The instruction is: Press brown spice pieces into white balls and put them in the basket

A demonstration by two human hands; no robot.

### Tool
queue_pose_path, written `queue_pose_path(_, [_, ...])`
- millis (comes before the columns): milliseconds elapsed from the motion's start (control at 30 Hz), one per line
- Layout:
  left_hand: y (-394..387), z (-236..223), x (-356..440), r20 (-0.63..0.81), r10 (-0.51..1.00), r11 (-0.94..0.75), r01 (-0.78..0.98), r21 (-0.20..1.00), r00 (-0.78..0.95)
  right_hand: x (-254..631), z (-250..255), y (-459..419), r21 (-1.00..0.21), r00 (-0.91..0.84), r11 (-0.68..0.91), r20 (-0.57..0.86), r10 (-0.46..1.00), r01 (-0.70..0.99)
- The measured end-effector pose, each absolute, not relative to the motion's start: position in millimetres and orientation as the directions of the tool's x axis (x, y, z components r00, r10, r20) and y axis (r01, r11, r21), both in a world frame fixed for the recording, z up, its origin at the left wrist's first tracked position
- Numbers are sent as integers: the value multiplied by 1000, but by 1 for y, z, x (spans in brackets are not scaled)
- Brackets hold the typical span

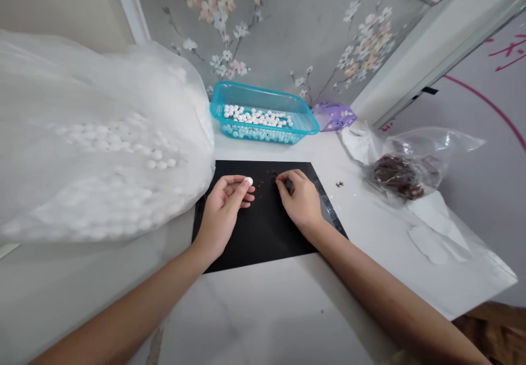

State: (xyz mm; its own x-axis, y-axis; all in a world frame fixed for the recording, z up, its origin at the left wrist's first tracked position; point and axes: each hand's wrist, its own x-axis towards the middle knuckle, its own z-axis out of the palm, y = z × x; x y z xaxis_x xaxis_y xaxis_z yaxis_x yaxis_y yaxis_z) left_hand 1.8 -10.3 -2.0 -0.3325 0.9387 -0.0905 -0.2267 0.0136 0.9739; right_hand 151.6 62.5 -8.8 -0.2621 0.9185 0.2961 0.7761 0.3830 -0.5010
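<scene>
We are looking down at our two bare hands working over a black mat lying on a white bench. Our left hand is resting palm-up on the mat's left part, its grip pinching a small white bead between thumb and fingertips. Our right hand is lying knuckles-up on the mat's right part, its fingertips pressed together on one of the tiny dark pieces scattered at the mat's far edge; we cannot tell whether it is lifting the piece. The two hands are sitting near each other, not touching.

To our left, a big clear bag full of white beads is slumping on the bench, its edge just beside the mat. Behind the mat, a teal basket is holding more white beads. Just right of the basket, a small purple wrapper is lying against the flowered wall. Farther right, a clear bag of dark pieces is lying open, and one stray dark piece is sitting on the bench between it and the mat.
</scene>
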Motion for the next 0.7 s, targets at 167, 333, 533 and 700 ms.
queue_pose_path(167, [-10,-2,2,-93,940,18,-226,974,-327,151,-9,62,-480,-294,416,311,904,772])
queue_pose_path(333, [-11,-2,2,-88,942,15,-221,975,-325,152,-10,63,-524,-322,448,318,892,724])
queue_pose_path(533, [-11,0,2,-94,945,28,-207,978,-313,152,-12,64,-755,-197,462,421,885,466])
queue_pose_path(700, [-12,3,3,-109,948,51,-197,979,-298,146,-11,59,-959,-189,237,207,960,157])
